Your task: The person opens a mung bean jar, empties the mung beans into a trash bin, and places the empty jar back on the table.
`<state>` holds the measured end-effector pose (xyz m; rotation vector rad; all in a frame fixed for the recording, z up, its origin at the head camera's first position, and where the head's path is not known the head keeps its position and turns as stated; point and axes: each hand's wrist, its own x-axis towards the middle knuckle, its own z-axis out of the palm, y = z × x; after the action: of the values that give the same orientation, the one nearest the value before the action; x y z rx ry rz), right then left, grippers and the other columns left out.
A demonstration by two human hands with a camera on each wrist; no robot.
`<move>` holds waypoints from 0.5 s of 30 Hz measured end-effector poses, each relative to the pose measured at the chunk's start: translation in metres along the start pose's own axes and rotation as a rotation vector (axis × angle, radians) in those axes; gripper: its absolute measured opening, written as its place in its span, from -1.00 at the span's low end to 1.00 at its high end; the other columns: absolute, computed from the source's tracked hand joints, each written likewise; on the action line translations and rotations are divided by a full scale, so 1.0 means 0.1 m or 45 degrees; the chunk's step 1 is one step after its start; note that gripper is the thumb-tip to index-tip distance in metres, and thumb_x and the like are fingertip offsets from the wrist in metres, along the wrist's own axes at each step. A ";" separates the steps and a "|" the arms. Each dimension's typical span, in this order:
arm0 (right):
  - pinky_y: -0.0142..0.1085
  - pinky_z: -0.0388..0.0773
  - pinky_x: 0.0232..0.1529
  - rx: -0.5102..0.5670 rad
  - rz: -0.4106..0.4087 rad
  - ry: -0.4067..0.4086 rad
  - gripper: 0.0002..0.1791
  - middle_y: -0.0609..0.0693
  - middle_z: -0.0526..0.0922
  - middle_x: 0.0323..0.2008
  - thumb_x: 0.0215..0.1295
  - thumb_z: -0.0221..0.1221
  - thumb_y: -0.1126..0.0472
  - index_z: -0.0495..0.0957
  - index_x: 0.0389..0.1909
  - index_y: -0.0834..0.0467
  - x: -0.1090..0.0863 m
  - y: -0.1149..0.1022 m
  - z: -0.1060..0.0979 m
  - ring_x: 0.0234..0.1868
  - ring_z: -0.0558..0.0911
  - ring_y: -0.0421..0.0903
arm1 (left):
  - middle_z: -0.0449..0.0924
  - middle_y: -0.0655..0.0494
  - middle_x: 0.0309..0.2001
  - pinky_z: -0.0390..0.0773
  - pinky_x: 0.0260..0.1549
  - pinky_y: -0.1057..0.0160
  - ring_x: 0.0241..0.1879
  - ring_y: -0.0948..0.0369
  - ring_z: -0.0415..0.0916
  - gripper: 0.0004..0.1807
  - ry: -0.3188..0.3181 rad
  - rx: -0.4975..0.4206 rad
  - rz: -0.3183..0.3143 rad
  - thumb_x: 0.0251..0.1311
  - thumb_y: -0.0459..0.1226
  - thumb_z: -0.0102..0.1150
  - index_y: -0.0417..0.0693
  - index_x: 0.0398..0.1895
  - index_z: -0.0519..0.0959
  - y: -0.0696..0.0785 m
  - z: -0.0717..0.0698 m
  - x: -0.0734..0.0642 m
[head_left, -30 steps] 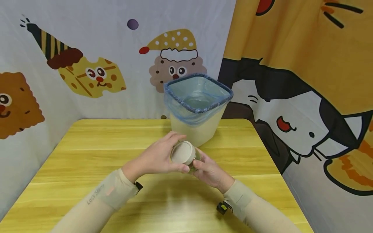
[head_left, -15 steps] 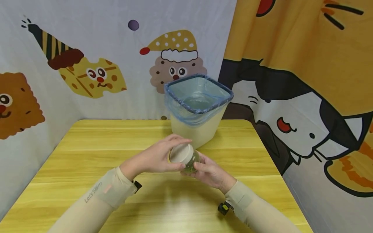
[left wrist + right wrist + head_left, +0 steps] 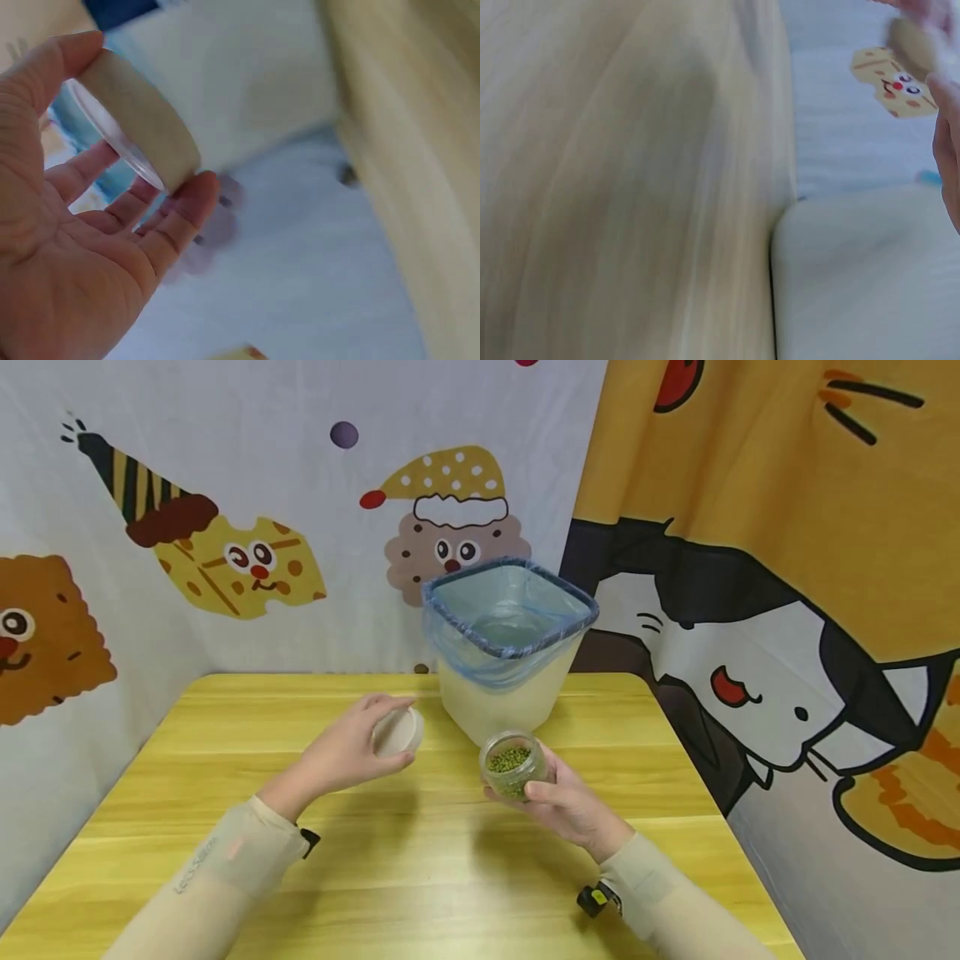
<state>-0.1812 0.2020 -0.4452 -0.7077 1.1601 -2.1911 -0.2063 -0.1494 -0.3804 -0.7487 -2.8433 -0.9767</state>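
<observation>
In the head view my left hand [image 3: 341,756] pinches a pale round lid [image 3: 399,732] by its rim, held above the table to the left of a jar. The left wrist view shows the same lid [image 3: 139,120] between thumb and fingertips. My right hand [image 3: 573,802] grips the small clear glass jar [image 3: 534,768], which is uncapped and tilted slightly. Inside it lie small green beans [image 3: 508,759]. Jar and lid are apart. Only a little of the right hand [image 3: 949,142] shows at the edge of the right wrist view; the jar is not visible there.
A whitish bin [image 3: 498,706] lined with a blue plastic bag [image 3: 487,664] stands at the back of the wood-grain table [image 3: 420,877], just beyond the jar. Printed curtains [image 3: 262,427] hang behind and at the right.
The lid has come off the jar and moved left with my left hand. My right hand with the jar has shifted slightly right, and the jar's open mouth now shows the beans.
</observation>
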 end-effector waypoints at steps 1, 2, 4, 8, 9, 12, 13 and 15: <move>0.03 0.47 0.54 -0.005 -0.007 0.009 -0.27 0.01 0.52 0.42 0.48 0.31 0.25 0.23 0.58 0.09 -0.02 -0.03 -0.02 0.42 0.59 0.02 | 0.42 -0.18 0.45 0.76 -0.06 -0.10 0.21 -0.16 0.57 -0.14 -0.009 0.031 -0.040 0.27 -0.03 0.49 0.10 0.62 0.37 -0.10 -0.01 -0.03; 0.02 0.46 0.55 -0.008 -0.013 0.020 -0.27 0.01 0.52 0.42 0.49 0.30 0.25 0.24 0.58 0.11 -0.05 -0.06 -0.03 0.44 0.58 0.02 | 0.41 -0.23 0.45 0.76 -0.07 -0.12 0.20 -0.18 0.57 -0.14 -0.016 0.061 -0.075 0.28 -0.03 0.48 0.06 0.62 0.37 -0.22 -0.01 -0.05; 0.01 0.44 0.57 -0.020 -0.028 0.047 -0.29 0.01 0.51 0.42 0.49 0.30 0.24 0.25 0.57 0.13 -0.11 -0.12 -0.07 0.46 0.56 0.02 | 0.40 -0.30 0.46 0.74 -0.06 -0.16 0.19 -0.22 0.57 -0.14 -0.031 0.125 -0.143 0.30 -0.01 0.45 -0.01 0.62 0.36 -0.47 -0.01 -0.10; -0.07 0.53 0.50 -0.094 -0.058 0.125 -0.33 -0.06 0.53 0.39 0.50 0.30 0.20 0.29 0.54 0.07 -0.23 -0.25 -0.15 0.42 0.57 -0.08 | 0.38 -0.50 0.42 0.68 0.02 -0.30 0.24 -0.36 0.53 -0.14 -0.087 0.222 -0.265 0.34 -0.01 0.39 -0.21 0.59 0.35 -0.98 -0.01 -0.19; -0.12 0.56 0.45 -0.119 -0.061 0.149 -0.34 -0.09 0.54 0.37 0.49 0.31 0.19 0.31 0.53 0.04 -0.27 -0.28 -0.17 0.38 0.58 -0.12 | 0.38 -0.54 0.41 0.67 0.03 -0.32 0.24 -0.39 0.51 -0.14 -0.103 0.238 -0.294 0.34 -0.01 0.39 -0.26 0.58 0.35 -1.09 -0.02 -0.21; -0.23 0.62 0.31 -0.192 -0.066 0.205 -0.38 -0.15 0.58 0.29 0.48 0.32 0.17 0.36 0.47 -0.03 -0.37 -0.36 -0.22 0.26 0.61 -0.20 | 0.36 -0.64 0.37 0.64 0.05 -0.37 0.25 -0.46 0.47 -0.11 -0.130 0.274 -0.368 0.31 -0.02 0.41 -0.36 0.55 0.34 -1.37 -0.05 -0.27; -0.25 0.62 0.30 -0.203 -0.070 0.214 -0.39 -0.16 0.59 0.29 0.47 0.32 0.18 0.36 0.46 -0.04 -0.40 -0.38 -0.24 0.24 0.61 -0.21 | 0.37 -0.65 0.35 0.64 0.04 -0.37 0.22 -0.46 0.48 -0.10 -0.130 0.285 -0.383 0.29 -0.02 0.42 -0.38 0.54 0.34 -1.43 -0.06 -0.29; -0.23 0.62 0.32 -0.211 -0.080 0.221 -0.40 -0.16 0.60 0.30 0.48 0.29 0.21 0.37 0.48 -0.03 -0.45 -0.42 -0.27 0.25 0.62 -0.21 | 0.37 -0.66 0.32 0.64 0.02 -0.38 0.17 -0.44 0.51 -0.07 -0.130 0.290 -0.410 0.28 -0.02 0.45 -0.40 0.54 0.33 -1.53 -0.09 -0.32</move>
<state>-0.1771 0.2670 -0.4313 -0.6385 1.4386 -2.2635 -0.2492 -0.2729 -0.4659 -0.3350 -3.1576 -0.6354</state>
